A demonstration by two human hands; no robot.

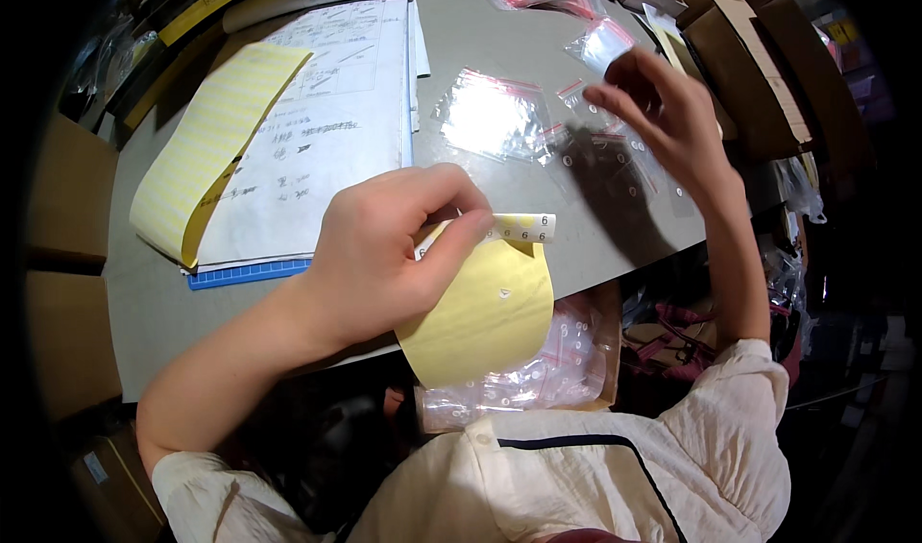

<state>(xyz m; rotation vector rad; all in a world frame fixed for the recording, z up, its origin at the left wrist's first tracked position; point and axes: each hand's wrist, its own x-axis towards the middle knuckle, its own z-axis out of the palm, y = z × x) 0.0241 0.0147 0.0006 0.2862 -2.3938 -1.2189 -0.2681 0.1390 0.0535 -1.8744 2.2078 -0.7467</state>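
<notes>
My left hand (pixel 389 255) pinches a curled yellow backing sheet (pixel 485 313) with a narrow white label strip (pixel 523 227) along its top edge, held just over the near edge of the grey table (pixel 154 284). My right hand (pixel 667 116) hovers with fingers spread above small clear zip bags (pixel 615 164) lying on the table, and holds nothing that I can see. A larger clear zip bag (pixel 495 116) with a red seal lies to their left.
A paper pad with handwriting (pixel 317 130) sits at left, with a long yellow backing sheet (pixel 206 149) curled over it. Cardboard boxes (pixel 744 63) stand at far right. A box of bagged items (pixel 567 370) rests below the table edge near my lap.
</notes>
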